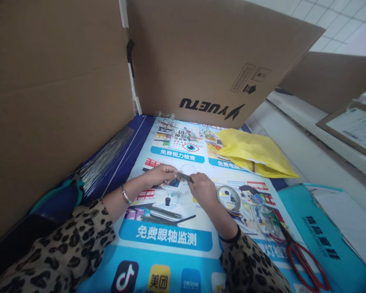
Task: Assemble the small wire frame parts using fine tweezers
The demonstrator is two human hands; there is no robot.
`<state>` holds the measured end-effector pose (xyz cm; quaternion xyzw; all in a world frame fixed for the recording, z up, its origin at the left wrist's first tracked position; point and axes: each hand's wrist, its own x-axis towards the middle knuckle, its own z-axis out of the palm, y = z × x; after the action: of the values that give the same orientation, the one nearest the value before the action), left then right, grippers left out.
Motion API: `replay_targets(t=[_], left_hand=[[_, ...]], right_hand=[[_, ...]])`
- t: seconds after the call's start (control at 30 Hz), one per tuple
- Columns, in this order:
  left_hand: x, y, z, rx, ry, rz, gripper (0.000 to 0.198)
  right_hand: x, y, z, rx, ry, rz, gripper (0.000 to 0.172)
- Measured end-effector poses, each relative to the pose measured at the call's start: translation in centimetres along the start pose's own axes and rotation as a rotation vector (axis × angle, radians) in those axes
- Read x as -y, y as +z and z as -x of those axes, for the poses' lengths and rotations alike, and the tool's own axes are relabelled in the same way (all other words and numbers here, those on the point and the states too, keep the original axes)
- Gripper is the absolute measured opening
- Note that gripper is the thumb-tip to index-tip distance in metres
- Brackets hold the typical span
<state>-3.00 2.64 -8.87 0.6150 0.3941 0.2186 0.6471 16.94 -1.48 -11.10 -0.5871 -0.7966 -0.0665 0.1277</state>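
Observation:
My left hand (pixel 160 174) and my right hand (pixel 203 188) meet over a printed blue poster (pixel 171 236) that covers the table. My right hand is closed on a small dark tool (pixel 185 177), apparently pliers, whose tip points toward my left hand. My left hand is pinched shut on thin wire (pixel 187 167) that loops up between the two hands. A few small beads (pixel 167 200) lie just below the hands. Both arms wear leopard-print sleeves, and a bracelet is on my left wrist.
A bundle of thin silver wires (pixel 105 160) lies at the left. A roll of clear tape (pixel 228 197) sits right of my right hand. Red-handled scissors (pixel 305 262), a yellow bag (pixel 256 152) and a teal bag (pixel 326 240) lie at the right. Cardboard walls (pixel 201 53) stand behind.

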Motion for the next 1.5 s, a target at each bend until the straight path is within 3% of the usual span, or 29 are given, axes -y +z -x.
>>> replay_targets(t=[0.43, 0.63, 0.8, 1.07, 1.5], left_hand=[[0.4, 0.1, 0.0, -0.03, -0.013, 0.025, 0.029], [0.3, 0.1, -0.1, -0.048, 0.041, -0.109, 0.022], [0.8, 0.1, -0.4, -0.073, 0.134, -0.229, 0.017], [0.9, 0.2, -0.5, -0.094, 0.116, -0.256, 0.015], [0.8, 0.5, -0.4, -0.118, 0.12, -0.277, 0.015]], right_hand=[[0.1, 0.4, -0.1, 0.023, 0.02, -0.039, 0.011], [-0.5, -0.2, -0.5, 0.07, -0.07, -0.064, 0.012], [-0.8, -0.9, -0.5, 0.042, -0.127, 0.049, 0.014], [-0.6, -1.3, -0.6, 0.044, -0.134, 0.174, 0.012], [-0.3, -1.4, -0.7, 0.129, -0.09, 0.187, 0.015]])
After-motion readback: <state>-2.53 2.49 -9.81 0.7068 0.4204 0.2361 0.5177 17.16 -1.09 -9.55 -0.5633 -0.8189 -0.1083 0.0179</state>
